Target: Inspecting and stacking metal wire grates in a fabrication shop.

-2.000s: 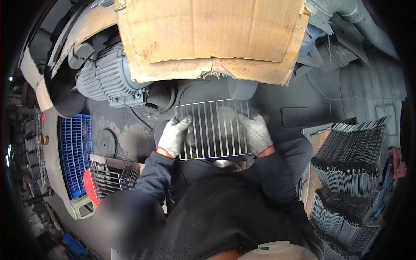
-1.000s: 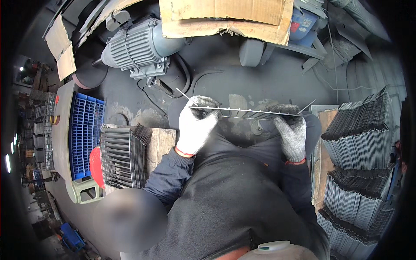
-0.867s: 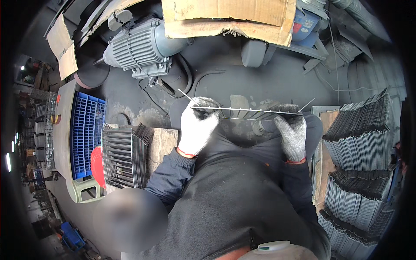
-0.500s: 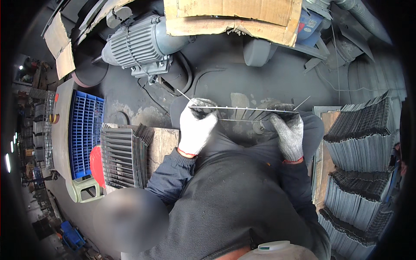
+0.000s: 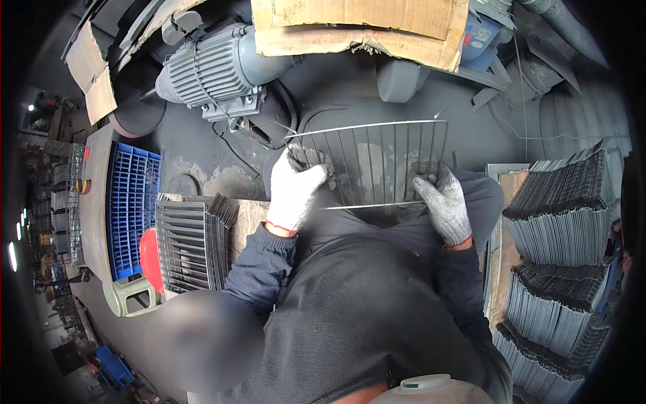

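A wire rack [image 5: 374, 165] of thin parallel rods in a rectangular frame is held up in front of my lap, its face tilted toward me. My left hand [image 5: 294, 187], in a white glove with a red cuff edge, grips the rack's left end. At the right end my right hand [image 5: 442, 202], in a grey-white glove, is closed on the rack's side, thumb toward me. Short wire ends stick out past the rack's upper corners. To my left stands a batch of similar wire racks [image 5: 192, 246]; tall stacks of them [image 5: 558, 202] fill the right side.
A grey motor [image 5: 212, 67] sits ahead on the left, and torn cardboard [image 5: 363, 27] hangs over the far middle. Beside the left batch are a blue plastic crate [image 5: 134, 209], a red round thing [image 5: 149, 259] and a greenish stool [image 5: 131, 296]. A board [image 5: 505, 269] lies under the right stacks.
The rack has turned from nearly edge-on to showing its broad face, its far edge rising. My left hand has shifted slightly left and down.
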`<state>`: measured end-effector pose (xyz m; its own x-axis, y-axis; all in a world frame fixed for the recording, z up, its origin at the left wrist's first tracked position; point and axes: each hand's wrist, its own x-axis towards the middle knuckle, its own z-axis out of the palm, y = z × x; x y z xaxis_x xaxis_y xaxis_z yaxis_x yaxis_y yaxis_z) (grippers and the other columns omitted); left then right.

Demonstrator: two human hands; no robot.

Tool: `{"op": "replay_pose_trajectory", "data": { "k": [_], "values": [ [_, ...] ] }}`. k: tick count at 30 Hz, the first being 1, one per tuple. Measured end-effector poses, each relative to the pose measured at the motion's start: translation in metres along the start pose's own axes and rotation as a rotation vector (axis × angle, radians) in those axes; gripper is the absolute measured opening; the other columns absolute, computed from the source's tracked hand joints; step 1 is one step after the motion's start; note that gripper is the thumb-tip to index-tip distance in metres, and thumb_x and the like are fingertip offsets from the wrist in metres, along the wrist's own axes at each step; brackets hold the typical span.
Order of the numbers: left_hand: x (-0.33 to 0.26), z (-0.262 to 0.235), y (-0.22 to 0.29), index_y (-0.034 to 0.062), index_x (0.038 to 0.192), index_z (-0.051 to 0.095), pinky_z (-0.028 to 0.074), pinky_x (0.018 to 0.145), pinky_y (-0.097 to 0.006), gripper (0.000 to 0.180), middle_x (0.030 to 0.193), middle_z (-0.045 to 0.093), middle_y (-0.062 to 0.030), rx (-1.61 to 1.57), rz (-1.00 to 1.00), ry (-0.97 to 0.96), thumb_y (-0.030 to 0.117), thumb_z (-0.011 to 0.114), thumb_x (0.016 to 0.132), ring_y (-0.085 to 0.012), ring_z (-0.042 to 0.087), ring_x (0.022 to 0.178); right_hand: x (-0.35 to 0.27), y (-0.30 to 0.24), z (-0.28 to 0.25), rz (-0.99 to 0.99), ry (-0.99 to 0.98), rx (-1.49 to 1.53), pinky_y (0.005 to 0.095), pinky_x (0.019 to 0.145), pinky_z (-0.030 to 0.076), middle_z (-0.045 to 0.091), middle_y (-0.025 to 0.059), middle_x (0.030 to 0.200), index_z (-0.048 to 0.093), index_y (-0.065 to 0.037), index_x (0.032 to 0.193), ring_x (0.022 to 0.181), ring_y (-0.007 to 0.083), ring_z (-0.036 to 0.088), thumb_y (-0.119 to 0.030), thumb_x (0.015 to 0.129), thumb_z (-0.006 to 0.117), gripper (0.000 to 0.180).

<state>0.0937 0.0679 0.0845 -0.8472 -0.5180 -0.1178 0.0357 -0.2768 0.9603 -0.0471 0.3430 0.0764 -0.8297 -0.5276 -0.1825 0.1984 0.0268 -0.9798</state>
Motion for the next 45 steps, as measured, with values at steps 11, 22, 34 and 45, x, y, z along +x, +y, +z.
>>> {"op": "replay_pose_trajectory", "data": {
  "k": [11, 22, 34, 45],
  "values": [
    [0.014, -0.02, -0.002, 0.0002, 0.122, 0.064, 0.067, 0.065, -0.041, 0.026, 0.104, 0.076, -0.015, -0.302, -0.446, -0.201, 0.01, 0.069, 0.098, -0.0261, 0.077, 0.078, -0.007, -0.011, -0.003, 0.316, 0.112, -0.09, 0.0259, 0.086, 0.055, 0.073, 0.0067, 0.117, 0.063, 0.002, 0.14, 0.099, 0.01, 0.066, -0.012, 0.105, 0.07, 0.038],
    [0.029, -0.041, -0.049, -0.0051, 0.113, 0.07, 0.066, 0.077, -0.039, 0.021, 0.1, 0.076, -0.0163, -0.621, -0.737, -0.149, 0.009, 0.057, 0.104, -0.027, 0.075, 0.083, 0.007, 0.009, -0.009, -0.048, 0.091, -0.162, 0.0289, 0.089, 0.056, 0.074, 0.0093, 0.119, 0.064, 0.001, 0.139, 0.1, 0.0128, 0.067, -0.014, 0.109, 0.067, 0.033],
    [0.025, -0.039, -0.058, -0.0067, 0.117, 0.067, 0.064, 0.072, -0.034, 0.019, 0.1, 0.076, -0.0165, -0.66, -0.782, -0.062, 0.005, 0.055, 0.107, -0.0236, 0.075, 0.078, 0.002, 0.002, -0.008, -0.049, 0.091, -0.072, 0.0273, 0.083, 0.057, 0.074, 0.0079, 0.119, 0.068, 0.0, 0.135, 0.096, 0.0128, 0.07, -0.012, 0.109, 0.066, 0.029],
    [0.024, -0.037, -0.059, -0.0082, 0.122, 0.064, 0.066, 0.077, -0.036, 0.023, 0.11, 0.075, -0.0207, -0.932, -0.848, -0.131, 0.005, 0.049, 0.108, -0.0257, 0.074, 0.084, -0.001, 0.022, -0.035, -0.073, -0.04, 0.866, 0.0401, 0.098, 0.06, 0.07, 0.0183, 0.128, 0.041, 0.004, 0.16, 0.113, 0.0249, 0.07, -0.037, 0.114, 0.053, 0.063]
  ]
}}
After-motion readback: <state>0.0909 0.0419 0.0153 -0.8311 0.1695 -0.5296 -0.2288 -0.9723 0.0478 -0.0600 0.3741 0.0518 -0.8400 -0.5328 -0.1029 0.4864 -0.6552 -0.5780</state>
